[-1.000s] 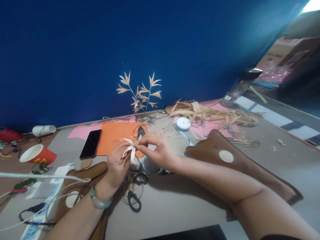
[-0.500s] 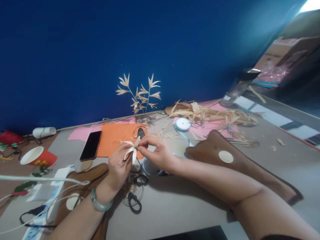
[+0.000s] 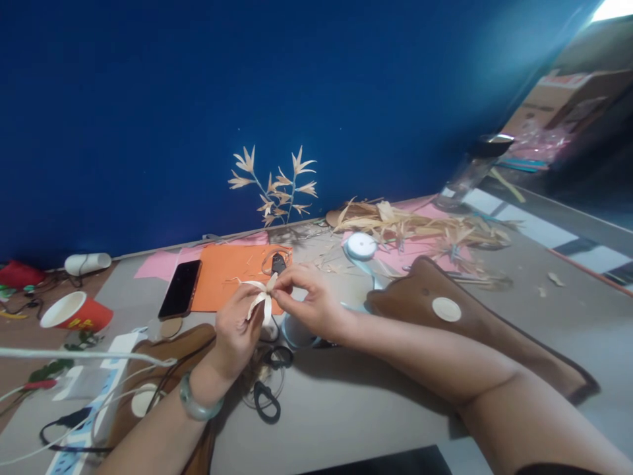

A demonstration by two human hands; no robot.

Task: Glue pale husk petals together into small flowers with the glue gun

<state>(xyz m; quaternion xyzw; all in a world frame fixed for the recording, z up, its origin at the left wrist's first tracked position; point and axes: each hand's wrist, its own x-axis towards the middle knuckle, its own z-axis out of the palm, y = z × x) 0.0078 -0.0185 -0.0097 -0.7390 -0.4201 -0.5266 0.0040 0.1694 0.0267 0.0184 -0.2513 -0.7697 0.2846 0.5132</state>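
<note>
A pale flower of dried husk strips (image 3: 268, 300) is pinched between my two hands above the table. My left hand (image 3: 240, 323), with a jade-like bangle at the wrist, grips its petals from the left. At its centre, the thumb and forefinger of my right hand (image 3: 311, 297) are closed together on the flower. Beneath the hands lie black-handled scissors (image 3: 267, 402), their blades mostly hidden. Behind them stands a branch of similar finished flowers (image 3: 281, 188) on bluish stems. An orange sheet (image 3: 222, 264) with small scraps lies under and beyond my left hand.
A phone (image 3: 180, 288), a red paper cup (image 3: 82, 312) and a power strip (image 3: 93, 409) with cables lie to the left. Dried husks (image 3: 395, 221), a ribbon spool (image 3: 361, 246) and a brown bear-shaped mat (image 3: 459, 316) are to the right. A blue wall (image 3: 148, 132) closes the back.
Almost nothing differs. Both hands keep the same pinch on the flower, whose lower petals have turned very slightly; the camera view has shifted a little.
</note>
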